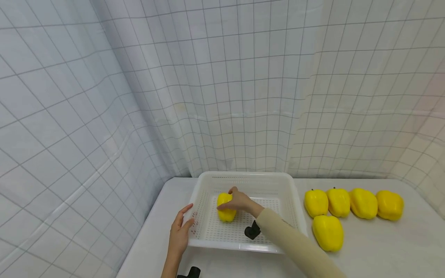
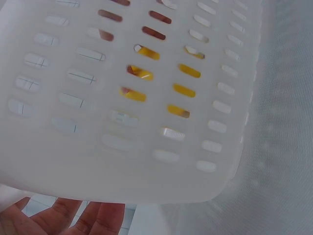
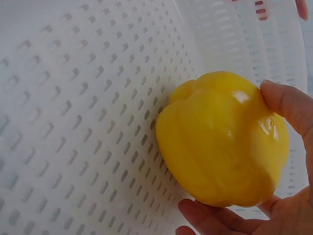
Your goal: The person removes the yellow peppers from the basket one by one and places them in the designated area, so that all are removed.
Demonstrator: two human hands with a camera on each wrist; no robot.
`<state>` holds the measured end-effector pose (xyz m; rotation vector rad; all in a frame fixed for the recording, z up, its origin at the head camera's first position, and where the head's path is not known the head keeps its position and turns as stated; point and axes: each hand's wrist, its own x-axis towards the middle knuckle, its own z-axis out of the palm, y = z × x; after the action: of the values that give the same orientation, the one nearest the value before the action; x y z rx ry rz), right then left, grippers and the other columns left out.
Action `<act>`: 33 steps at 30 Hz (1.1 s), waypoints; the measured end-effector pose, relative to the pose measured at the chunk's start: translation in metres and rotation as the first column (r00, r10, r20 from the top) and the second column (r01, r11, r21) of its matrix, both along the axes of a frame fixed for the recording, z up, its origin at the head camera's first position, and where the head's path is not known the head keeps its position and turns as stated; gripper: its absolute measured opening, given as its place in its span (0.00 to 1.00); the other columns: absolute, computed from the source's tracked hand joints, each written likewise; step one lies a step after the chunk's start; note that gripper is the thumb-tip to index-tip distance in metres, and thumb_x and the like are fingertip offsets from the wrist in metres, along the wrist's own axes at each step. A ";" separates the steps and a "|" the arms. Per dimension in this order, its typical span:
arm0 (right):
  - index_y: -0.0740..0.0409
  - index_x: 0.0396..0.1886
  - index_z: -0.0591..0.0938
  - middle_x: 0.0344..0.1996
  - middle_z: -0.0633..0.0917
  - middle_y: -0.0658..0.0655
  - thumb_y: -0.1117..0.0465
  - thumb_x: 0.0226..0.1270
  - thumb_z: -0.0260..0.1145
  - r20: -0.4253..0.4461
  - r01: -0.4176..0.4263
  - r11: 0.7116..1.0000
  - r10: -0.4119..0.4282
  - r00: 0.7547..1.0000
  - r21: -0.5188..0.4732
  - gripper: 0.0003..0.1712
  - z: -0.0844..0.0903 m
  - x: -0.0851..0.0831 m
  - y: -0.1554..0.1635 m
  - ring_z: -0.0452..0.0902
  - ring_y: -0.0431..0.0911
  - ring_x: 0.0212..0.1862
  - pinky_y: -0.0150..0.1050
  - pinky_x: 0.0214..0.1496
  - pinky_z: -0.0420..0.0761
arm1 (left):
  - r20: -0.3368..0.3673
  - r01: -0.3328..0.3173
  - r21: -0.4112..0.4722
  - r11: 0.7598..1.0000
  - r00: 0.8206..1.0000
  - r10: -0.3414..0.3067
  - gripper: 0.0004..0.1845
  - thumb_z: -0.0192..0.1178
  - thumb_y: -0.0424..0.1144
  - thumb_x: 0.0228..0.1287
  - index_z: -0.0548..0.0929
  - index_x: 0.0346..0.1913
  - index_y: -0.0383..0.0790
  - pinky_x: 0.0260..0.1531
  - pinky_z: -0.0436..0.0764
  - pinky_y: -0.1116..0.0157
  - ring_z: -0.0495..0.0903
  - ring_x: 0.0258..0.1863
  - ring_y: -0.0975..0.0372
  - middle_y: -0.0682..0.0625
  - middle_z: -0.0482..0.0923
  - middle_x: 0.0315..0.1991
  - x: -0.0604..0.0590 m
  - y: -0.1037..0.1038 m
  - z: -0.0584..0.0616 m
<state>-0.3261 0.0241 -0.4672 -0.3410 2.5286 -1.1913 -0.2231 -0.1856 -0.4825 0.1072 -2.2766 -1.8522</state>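
A long beige sleeve covers the right arm down to its wrist, a black camera unit strapped beneath; the left forearm is bare, with another black unit under it.

No readable text

No words, labels, brands, numbers or signs can be read in any of the three views. The white basket is unmarked, with only slotted holes in its walls and floor. The yellow peppers carry no stickers that can be made out. The cloth hung behind the tabletop is printed only with a plain grid of lines, and no lettering is seen on it.
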 end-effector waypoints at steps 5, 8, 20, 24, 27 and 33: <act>0.60 0.58 0.67 0.45 0.78 0.60 0.45 0.50 0.73 -0.026 -0.014 1.000 0.014 1.000 0.020 0.42 0.000 0.001 0.005 0.73 0.51 0.45 0.49 0.52 0.73 | -0.007 0.000 0.008 1.000 1.000 0.000 0.25 0.50 0.27 0.67 0.69 0.66 0.40 0.43 0.74 0.63 0.70 0.56 0.50 0.38 0.65 0.66 0.000 0.000 0.000; 0.60 0.57 0.68 0.45 0.78 0.60 0.45 0.49 0.74 -0.035 -0.025 0.999 0.026 0.999 0.027 0.41 0.002 0.002 0.009 0.73 0.51 0.44 0.49 0.51 0.73 | -0.012 -0.002 0.013 1.000 1.000 0.002 0.25 0.50 0.27 0.66 0.70 0.66 0.40 0.43 0.73 0.63 0.70 0.55 0.51 0.39 0.66 0.65 0.000 0.001 0.000; 0.58 0.56 0.69 0.39 0.77 0.56 0.46 0.46 0.76 0.015 -0.023 1.000 0.023 1.000 0.008 0.40 0.004 0.004 0.024 0.71 0.47 0.33 0.45 0.34 0.78 | -0.014 -0.010 -0.009 1.000 1.000 0.009 0.25 0.51 0.27 0.66 0.70 0.66 0.40 0.47 0.71 0.61 0.69 0.57 0.51 0.39 0.65 0.65 0.000 0.000 -0.001; 0.58 0.56 0.69 0.40 0.77 0.56 0.47 0.47 0.76 0.038 -0.037 0.999 0.038 0.999 -0.016 0.40 0.007 0.005 0.027 0.72 0.48 0.35 0.46 0.35 0.79 | -0.018 -0.011 -0.021 1.000 1.000 0.010 0.25 0.50 0.28 0.67 0.69 0.66 0.40 0.46 0.71 0.61 0.69 0.56 0.50 0.39 0.65 0.66 0.000 -0.001 -0.002; 0.58 0.56 0.68 0.41 0.77 0.56 0.47 0.47 0.75 0.046 -0.047 0.998 0.049 0.998 -0.046 0.40 0.012 0.005 0.029 0.73 0.49 0.37 0.48 0.36 0.78 | -0.020 -0.011 -0.031 0.999 1.000 0.011 0.25 0.50 0.28 0.67 0.69 0.66 0.40 0.46 0.71 0.60 0.69 0.57 0.50 0.38 0.64 0.66 0.000 -0.001 -0.002; 0.59 0.57 0.67 0.44 0.77 0.56 0.47 0.48 0.75 0.034 -0.050 0.993 0.054 0.998 -0.110 0.41 0.024 0.004 0.033 0.73 0.50 0.40 0.51 0.40 0.78 | -0.019 -0.007 -0.025 1.000 1.000 0.007 0.25 0.50 0.28 0.67 0.69 0.67 0.39 0.44 0.72 0.62 0.70 0.55 0.51 0.38 0.65 0.66 -0.001 -0.001 -0.002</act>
<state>-0.3222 0.0576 -0.4434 -0.4047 2.4141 -1.3060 -0.2236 -0.1869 -0.4843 0.0934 -2.2837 -1.8130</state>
